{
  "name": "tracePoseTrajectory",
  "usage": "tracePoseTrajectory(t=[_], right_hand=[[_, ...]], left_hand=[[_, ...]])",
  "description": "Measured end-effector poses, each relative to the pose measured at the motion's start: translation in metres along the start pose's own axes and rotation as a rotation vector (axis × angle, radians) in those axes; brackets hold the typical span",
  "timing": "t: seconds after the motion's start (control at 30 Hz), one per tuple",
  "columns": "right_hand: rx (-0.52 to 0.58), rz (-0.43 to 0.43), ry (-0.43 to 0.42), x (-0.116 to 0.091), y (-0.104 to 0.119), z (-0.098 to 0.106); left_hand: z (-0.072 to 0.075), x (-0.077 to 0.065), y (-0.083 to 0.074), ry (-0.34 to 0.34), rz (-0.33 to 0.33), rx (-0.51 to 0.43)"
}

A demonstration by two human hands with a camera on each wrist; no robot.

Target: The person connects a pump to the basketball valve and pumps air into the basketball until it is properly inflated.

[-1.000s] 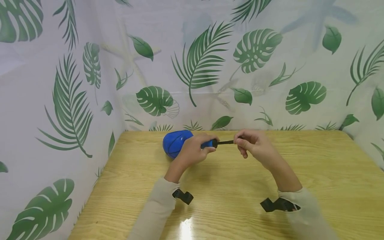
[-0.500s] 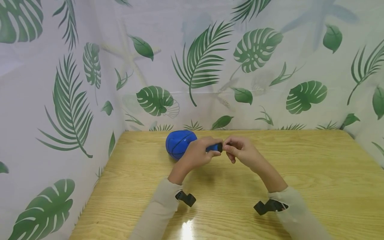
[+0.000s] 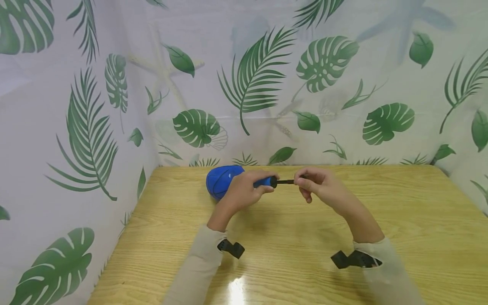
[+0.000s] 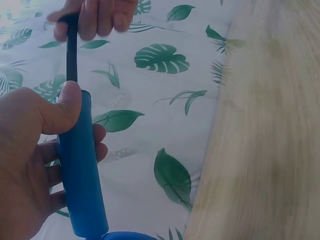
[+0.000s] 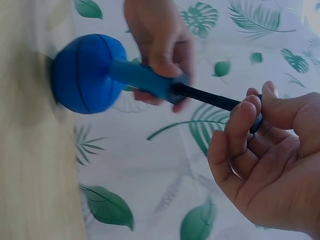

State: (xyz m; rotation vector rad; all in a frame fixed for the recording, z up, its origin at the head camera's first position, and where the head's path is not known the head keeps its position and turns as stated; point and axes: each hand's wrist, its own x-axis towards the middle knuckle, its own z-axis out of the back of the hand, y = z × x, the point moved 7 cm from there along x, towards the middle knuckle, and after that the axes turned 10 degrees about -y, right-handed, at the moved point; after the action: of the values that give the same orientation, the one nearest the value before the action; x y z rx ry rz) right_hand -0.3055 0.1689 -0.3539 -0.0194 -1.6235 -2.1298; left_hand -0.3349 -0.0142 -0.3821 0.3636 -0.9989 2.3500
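Note:
A small blue ball pump (image 4: 82,170) has its barrel gripped by my left hand (image 3: 244,192), fingers wrapped around it. Its black plunger rod (image 5: 210,98) is drawn out of the barrel's end. At the rod's far end my right hand (image 3: 320,184) pinches the black handle between thumb and fingers. A blue ball with black seam lines (image 5: 85,75) sits at the pump's other end, on the table. In the head view my left hand covers part of the ball and barrel.
The wooden table (image 3: 289,254) spreads under both hands. Behind it and on the left hangs a white cloth with green leaf prints (image 3: 263,84). A black camera mount sits on each wrist, over beige sleeves (image 3: 198,262).
My right hand moved left, pushing the rod into the barrel, then came back right and drew it out again. My left hand and the ball shifted slightly right, then back left.

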Motion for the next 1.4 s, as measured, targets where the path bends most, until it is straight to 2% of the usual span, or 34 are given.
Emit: tracePoseTrajectory(t=[0.17,0.37,0.47,0.67,0.87,0.97,1.13,1.4], right_hand=[[0.006,0.067,-0.046,-0.006,0.015,0.021],[-0.004,0.054,-0.067,-0.007,0.016,0.024],[0.007,0.050,-0.079,-0.006,0.014,0.023],[0.016,0.031,-0.043,-0.002,0.004,0.012],[0.011,-0.058,-0.005,0.004,-0.016,-0.008],[0.016,-0.092,-0.004,0.006,-0.024,-0.017],[0.022,-0.092,-0.004,0.007,-0.029,-0.025],[-0.001,-0.110,0.028,0.005,-0.022,-0.024]], left_hand=[[0.006,0.001,0.006,-0.029,0.022,0.008],[-0.005,0.000,0.007,0.043,0.026,0.028],[-0.009,-0.001,0.007,0.053,0.038,0.032],[-0.014,-0.001,0.002,0.040,0.002,0.006],[-0.020,-0.001,-0.006,0.046,-0.034,0.003],[-0.022,-0.003,-0.008,0.058,-0.033,0.002],[-0.024,-0.004,-0.009,0.076,-0.028,0.000],[-0.018,-0.003,-0.004,0.071,0.010,-0.031]])
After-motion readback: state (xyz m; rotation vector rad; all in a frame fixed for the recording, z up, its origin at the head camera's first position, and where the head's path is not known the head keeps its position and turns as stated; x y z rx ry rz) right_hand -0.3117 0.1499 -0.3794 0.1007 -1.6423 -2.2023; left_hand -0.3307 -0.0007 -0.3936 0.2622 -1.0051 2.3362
